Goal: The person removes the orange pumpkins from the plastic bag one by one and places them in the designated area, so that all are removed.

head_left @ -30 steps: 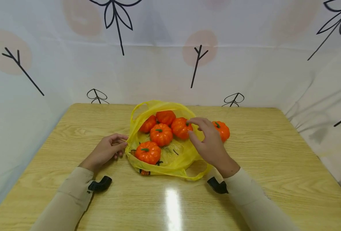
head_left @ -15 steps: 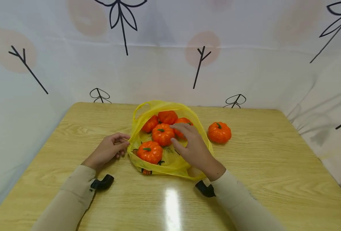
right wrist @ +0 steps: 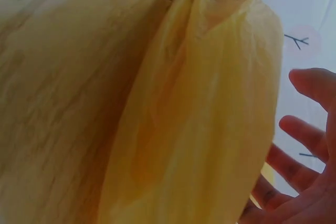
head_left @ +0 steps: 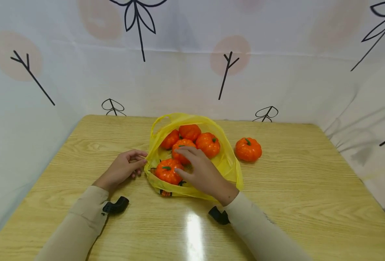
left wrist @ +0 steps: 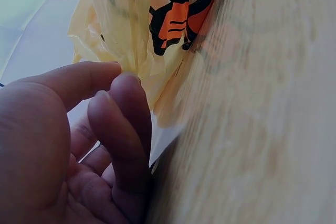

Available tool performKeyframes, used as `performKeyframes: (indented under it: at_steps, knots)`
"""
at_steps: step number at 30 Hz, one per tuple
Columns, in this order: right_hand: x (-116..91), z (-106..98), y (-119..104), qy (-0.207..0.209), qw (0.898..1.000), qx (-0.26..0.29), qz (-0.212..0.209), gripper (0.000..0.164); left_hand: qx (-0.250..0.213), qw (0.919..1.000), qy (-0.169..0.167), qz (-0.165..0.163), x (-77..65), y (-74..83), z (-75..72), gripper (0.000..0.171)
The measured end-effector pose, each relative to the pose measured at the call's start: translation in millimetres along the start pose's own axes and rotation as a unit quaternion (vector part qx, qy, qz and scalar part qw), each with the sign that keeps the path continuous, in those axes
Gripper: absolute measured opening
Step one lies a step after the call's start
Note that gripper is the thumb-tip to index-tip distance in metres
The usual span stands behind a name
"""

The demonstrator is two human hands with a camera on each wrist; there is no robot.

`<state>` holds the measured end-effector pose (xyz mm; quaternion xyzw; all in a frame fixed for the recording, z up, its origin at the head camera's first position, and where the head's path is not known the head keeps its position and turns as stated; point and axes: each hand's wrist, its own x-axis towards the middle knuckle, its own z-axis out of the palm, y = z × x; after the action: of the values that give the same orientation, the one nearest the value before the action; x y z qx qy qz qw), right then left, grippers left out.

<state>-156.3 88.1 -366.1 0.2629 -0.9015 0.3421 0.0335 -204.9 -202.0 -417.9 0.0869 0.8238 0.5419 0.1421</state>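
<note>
A yellow plastic bag (head_left: 229,170) lies on the table with its mouth spread wide. Inside are several small orange pumpkins with green stems, among them a front pumpkin (head_left: 167,173) and a right one (head_left: 208,144). At the bag's left edge my left hand (head_left: 122,168) pinches the thin plastic between thumb and index finger, as the left wrist view shows at the fingertips (left wrist: 126,77). My right hand (head_left: 202,174) hovers over the bag's mouth, fingers apart and nothing held, partly covering the middle pumpkin (head_left: 179,154). The right wrist view shows its spread fingers beside the bag's side.
One more orange pumpkin (head_left: 248,149) sits on the wooden table (head_left: 309,188), right of the bag. A patterned white cloth (head_left: 179,79) hangs behind the table's far edge. Black curved pieces (head_left: 116,206) stick out near both wrists.
My right hand has moved left across the bag, from the right pumpkin toward the middle and front ones, uncovering the pumpkin outside. The left hand keeps its place at the bag's edge.
</note>
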Motion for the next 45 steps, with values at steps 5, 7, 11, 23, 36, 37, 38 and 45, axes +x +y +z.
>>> performKeyframes:
  at_steps: [5,7,11,23,36,37,38,45]
  knots:
    - [-0.8,4.2,-1.7,-0.022,1.000,-0.004,0.009,0.056,-0.004,1.0000,0.003,-0.006,-1.4,1.4,-0.4,0.041]
    - [-1.2,5.4,-1.9,-0.033,0.999,-0.007,0.010,0.057,-0.005,1.0000,0.003,-0.008,-1.5,1.8,-0.3,0.040]
    - [-2.2,7.8,-2.0,-0.051,0.999,-0.017,0.004,0.061,-0.004,1.0000,0.003,-0.009,-0.9,2.0,0.2,0.040]
    - [-3.3,17.0,1.2,-0.082,0.995,-0.053,-0.004,0.075,0.014,0.9999,0.006,-0.008,2.8,0.7,1.1,0.038]
    - [-4.7,18.7,2.3,-0.125,0.990,-0.060,0.014,0.077,0.010,0.9999,-0.002,-0.006,2.3,-1.2,0.4,0.041]
    - [-4.6,18.8,2.4,-0.126,0.990,-0.062,0.016,0.076,0.009,0.9999,-0.004,-0.005,2.7,-1.2,0.3,0.042]
    - [-4.4,18.9,2.6,-0.127,0.990,-0.062,0.017,0.075,0.009,0.9999,-0.007,-0.004,3.1,-1.0,0.2,0.042]
    - [-3.5,17.4,1.5,-0.127,0.990,-0.060,0.014,0.072,0.016,0.9992,-0.036,0.004,3.3,-0.4,-2.1,0.053]
